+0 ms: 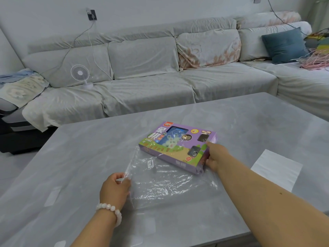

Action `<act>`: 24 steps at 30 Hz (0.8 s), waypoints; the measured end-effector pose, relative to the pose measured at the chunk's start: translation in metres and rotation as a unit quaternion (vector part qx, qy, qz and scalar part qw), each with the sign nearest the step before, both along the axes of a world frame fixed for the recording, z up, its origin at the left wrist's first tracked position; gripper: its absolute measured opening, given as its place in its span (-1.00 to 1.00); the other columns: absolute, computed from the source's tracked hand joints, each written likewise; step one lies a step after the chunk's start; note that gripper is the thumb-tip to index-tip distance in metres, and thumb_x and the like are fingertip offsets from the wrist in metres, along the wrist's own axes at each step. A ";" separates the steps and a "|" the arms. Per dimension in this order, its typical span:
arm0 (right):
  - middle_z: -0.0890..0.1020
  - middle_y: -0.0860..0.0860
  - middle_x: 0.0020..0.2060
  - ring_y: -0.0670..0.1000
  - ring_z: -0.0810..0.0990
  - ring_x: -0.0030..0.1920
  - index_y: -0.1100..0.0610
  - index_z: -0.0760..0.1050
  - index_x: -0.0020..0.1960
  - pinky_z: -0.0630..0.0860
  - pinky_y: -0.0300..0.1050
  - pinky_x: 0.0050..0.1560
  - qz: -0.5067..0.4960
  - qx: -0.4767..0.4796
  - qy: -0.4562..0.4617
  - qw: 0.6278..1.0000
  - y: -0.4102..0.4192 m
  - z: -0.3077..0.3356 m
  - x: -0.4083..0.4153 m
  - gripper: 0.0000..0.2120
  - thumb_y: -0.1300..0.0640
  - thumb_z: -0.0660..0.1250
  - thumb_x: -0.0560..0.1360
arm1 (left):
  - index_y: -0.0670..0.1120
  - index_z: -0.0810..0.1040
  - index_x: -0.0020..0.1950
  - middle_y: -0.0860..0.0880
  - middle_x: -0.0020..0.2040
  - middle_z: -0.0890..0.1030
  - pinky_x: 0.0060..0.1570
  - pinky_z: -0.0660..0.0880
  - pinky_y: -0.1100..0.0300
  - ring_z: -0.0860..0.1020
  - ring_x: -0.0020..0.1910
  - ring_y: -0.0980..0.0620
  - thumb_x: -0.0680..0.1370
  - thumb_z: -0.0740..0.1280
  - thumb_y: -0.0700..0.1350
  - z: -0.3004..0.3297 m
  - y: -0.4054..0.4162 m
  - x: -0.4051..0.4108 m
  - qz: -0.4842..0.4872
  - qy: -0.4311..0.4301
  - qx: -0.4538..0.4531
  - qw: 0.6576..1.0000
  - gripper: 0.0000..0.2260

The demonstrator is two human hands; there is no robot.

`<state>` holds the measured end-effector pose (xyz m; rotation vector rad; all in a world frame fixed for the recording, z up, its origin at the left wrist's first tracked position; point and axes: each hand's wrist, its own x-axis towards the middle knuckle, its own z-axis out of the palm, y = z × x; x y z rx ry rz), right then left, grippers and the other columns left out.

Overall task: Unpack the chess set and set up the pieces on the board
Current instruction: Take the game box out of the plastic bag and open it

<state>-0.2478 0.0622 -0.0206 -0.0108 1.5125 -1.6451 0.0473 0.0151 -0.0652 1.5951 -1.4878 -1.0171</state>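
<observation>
A purple chess set box (178, 145) with colourful printing lies flat on the grey table (89, 148), closed. My right hand (216, 155) grips its near right corner, thumb on the side and a finger on the lid. A clear plastic bag (165, 180) with a small white label lies crumpled in front of the box, its far edge touching the box. My left hand (115, 188), with a white bead bracelet on the wrist, pinches the bag's left edge. No board or pieces are in view.
A white sheet of paper (277, 168) lies on the table to the right. Beyond the table's far edge runs a grey covered sofa (142, 86) with a small white fan (81, 73), a blue cushion (284, 45) and pink cords (316, 61).
</observation>
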 end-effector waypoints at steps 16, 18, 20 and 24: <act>0.45 0.03 -0.37 0.06 0.46 -0.35 0.08 0.30 -0.29 0.38 -0.20 -0.32 0.323 0.245 0.351 0.844 0.031 0.021 0.024 -0.65 -0.11 0.23 0.53 | -0.12 0.58 -0.05 -0.06 -0.36 0.57 -0.39 0.45 0.14 0.46 -0.46 0.00 0.49 0.37 -0.09 0.007 0.008 -0.013 0.007 0.049 0.031 0.998 -0.88; 0.45 0.02 -0.34 0.12 0.53 -0.17 0.09 0.28 -0.32 0.46 -0.13 -0.12 0.370 0.299 0.418 0.774 0.038 0.024 0.030 -0.65 -0.06 0.24 0.54 | -0.15 0.59 -0.08 -0.05 -0.41 0.52 -0.40 0.38 0.20 0.42 -0.48 0.00 0.49 0.37 -0.06 0.013 0.014 -0.016 0.003 0.048 0.046 0.998 -0.85; 0.55 0.05 -0.24 0.15 0.60 0.03 0.15 0.34 -0.28 0.48 -0.10 0.04 0.414 0.349 0.439 0.717 0.043 0.028 0.033 -0.70 0.03 0.20 0.57 | -0.16 0.60 -0.12 -0.06 -0.44 0.49 -0.38 0.38 0.19 0.40 -0.48 -0.02 0.50 0.36 -0.01 0.017 0.018 -0.017 0.001 0.033 0.060 0.998 -0.79; 0.61 0.07 0.05 0.13 0.56 0.15 0.14 0.49 -0.01 0.47 -0.12 0.06 0.372 0.376 0.476 0.703 0.049 0.014 0.026 -0.78 -0.01 0.27 0.51 | -0.17 0.45 -0.33 -0.07 -0.45 0.36 -0.42 0.31 0.18 0.29 -0.49 -0.02 0.44 0.38 0.19 0.025 0.024 -0.018 -0.013 0.016 0.081 0.996 -0.57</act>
